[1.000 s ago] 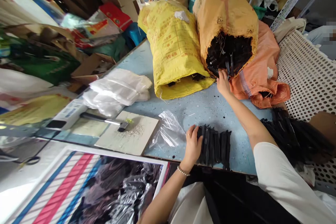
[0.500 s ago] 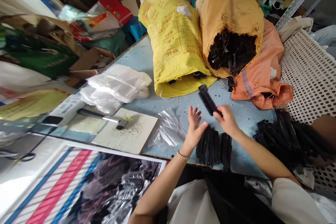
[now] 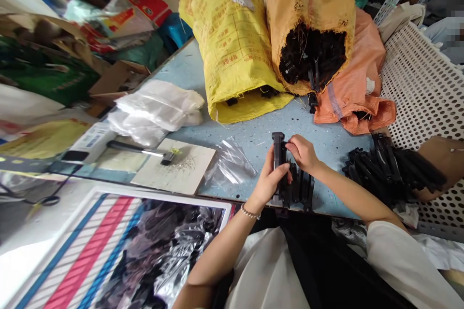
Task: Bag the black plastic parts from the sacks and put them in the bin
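Note:
My left hand (image 3: pixel 272 179) is wrapped round a long black plastic part (image 3: pixel 278 147), which stands nearly upright with a wider cap-like top end. My right hand (image 3: pixel 303 152) is closed in a pinch at the upper right edge of that same part; the exact contact is too small to make out. Under and beside my hands, more long black parts (image 3: pixel 306 189) lie side by side at the table's front edge, partly hidden by my left hand. A clear plastic bag (image 3: pixel 232 163) lies flat to the left of my left hand.
A hammer (image 3: pixel 145 149) rests on a pale board (image 3: pixel 181 182) beside white plastic bags (image 3: pixel 155 108). Yellow (image 3: pixel 239 58), orange-yellow (image 3: pixel 308 5) and orange (image 3: pixel 366 67) sacks stand behind. Black parts are heaped (image 3: pixel 391 174) at right. A crate (image 3: pixel 90 246) holds bagged items.
My right hand has brought the tilted black part over to my left hand, which was spread and now grips it. The view has shifted slightly.

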`<state>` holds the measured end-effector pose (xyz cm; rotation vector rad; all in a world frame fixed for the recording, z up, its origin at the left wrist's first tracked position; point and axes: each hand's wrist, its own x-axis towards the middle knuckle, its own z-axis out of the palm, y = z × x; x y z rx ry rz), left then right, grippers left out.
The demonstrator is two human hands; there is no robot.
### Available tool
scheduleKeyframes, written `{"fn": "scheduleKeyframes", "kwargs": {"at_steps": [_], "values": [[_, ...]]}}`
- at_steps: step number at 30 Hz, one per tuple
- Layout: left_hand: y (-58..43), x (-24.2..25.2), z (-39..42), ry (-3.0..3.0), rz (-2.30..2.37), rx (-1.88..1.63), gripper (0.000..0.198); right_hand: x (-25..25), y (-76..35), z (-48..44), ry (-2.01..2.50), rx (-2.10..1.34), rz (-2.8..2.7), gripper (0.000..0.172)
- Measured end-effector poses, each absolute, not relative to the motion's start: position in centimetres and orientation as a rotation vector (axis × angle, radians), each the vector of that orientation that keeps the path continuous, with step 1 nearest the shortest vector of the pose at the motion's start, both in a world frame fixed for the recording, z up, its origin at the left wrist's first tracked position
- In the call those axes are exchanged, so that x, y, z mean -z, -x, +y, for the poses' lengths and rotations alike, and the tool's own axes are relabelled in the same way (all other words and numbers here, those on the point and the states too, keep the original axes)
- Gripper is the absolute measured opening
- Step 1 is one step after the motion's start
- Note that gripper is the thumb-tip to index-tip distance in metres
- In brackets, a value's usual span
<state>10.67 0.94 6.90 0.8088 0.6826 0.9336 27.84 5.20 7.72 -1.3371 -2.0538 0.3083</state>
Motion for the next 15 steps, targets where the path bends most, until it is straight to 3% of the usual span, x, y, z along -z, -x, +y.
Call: {"fn": "scheduleKeyframes", "kwargs": {"at_steps": [3, 7, 10, 15], "values": [[-9.9, -7.3, 1.7, -0.744, 0.810, -0.994, 0.059, -7.7, -26.6, 3.2, 1.320, -0.500, -2.017, 0.051], [-9.2, -7.8, 2.3, -0.709, 0.890, -1.039, 0.031, -6.5, -26.0, 0.1, 1.004, -0.030, -2.373, 0.050], [-9.1, -7.3, 2.3, -0.726, 0.909, -1.051, 0.031, -4.5, -25.5, -1.4, 0.970, 0.179, -2.435, 0.046], [-7.5, -3.5, 3.0, -0.905, 1.112, -1.100, 0.049, -2.5, -27.0, 2.1, 1.011, -0.205, -2.483, 0.044]]}}
